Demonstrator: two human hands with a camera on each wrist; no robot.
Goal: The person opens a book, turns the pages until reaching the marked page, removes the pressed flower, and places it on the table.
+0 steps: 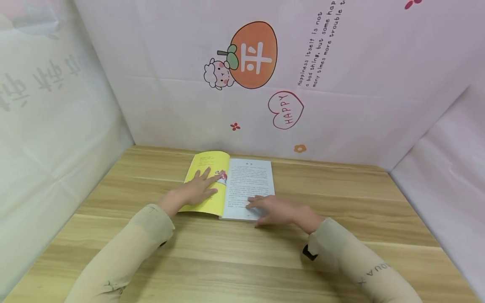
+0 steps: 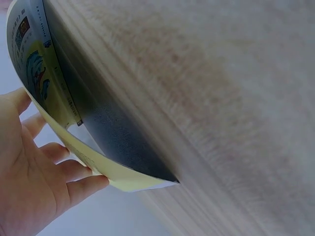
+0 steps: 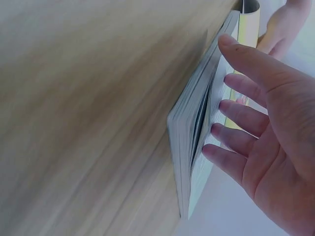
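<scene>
An open book [image 1: 242,176] lies on the wooden table [image 1: 242,261] near the back wall. Its left side is a yellow cover page, its right side a white page of printed text. My left hand [image 1: 197,189] lies flat with straight fingers on the yellow page [image 2: 54,113]. In the left wrist view that cover curves up off the table. My right hand [image 1: 278,210] rests with spread fingers on the lower part of the white page. The right wrist view shows the book's thick page block [image 3: 192,132] from its edge, with my fingers [image 3: 236,137] on the top page.
Pale printed sheets wall the table [image 2: 221,98] in at the back [image 1: 265,84], left [image 1: 45,126] and right [image 1: 447,168]. Bare wood [image 3: 88,108] stretches in front of the book and to both sides. Beige sleeves [image 1: 129,252] cover both forearms.
</scene>
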